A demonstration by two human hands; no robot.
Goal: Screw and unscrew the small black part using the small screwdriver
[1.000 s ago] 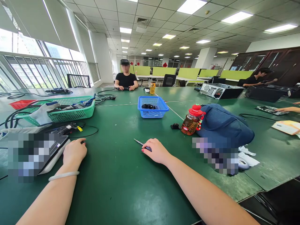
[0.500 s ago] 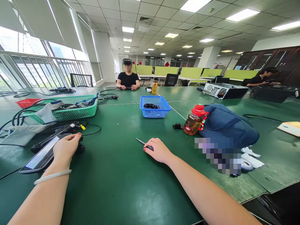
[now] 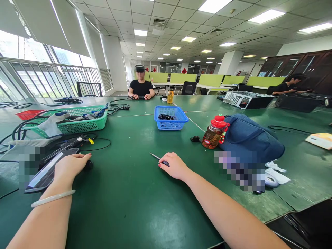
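Drawn leftward from its place a second ago, the left hand (image 3: pixel 67 168) now overlaps the upper right end of a dark slab-shaped device (image 3: pixel 48 173) with a pale strip, while the right hand (image 3: pixel 173 165) keeps its spot. Midway along the near part of the green tabletop (image 3: pixel 129 193), the right grip is curled closed around the dark handle of a slim pointed tool (image 3: pixel 155 156), its bare tip angled toward the far left. On the near left of the tabletop, below a pale bracelet-free stretch of hand, the left grip brings thumb and fingertips close together; whether it has hold of the device cannot be told. Just beyond lies a long black unit (image 3: pixel 61 149) beside a yellow tag (image 3: pixel 91 141). Farther along the left side, a green basket (image 3: pixel 80 128) holds grey and blue fabric, with a red tray (image 3: pixel 29 114) behind it. Past the tool, a blue basket (image 3: pixel 169 125) carries black items at mid-tabletop. Toward the right edge, a red-lidded jar (image 3: pixel 211 136) of amber liquid stands just beside a blue bag (image 3: pixel 254 138). At the far edge sits a person in a black shirt (image 3: pixel 140 89); a metal computer case (image 3: pixel 241 99) rests toward the far right corner.
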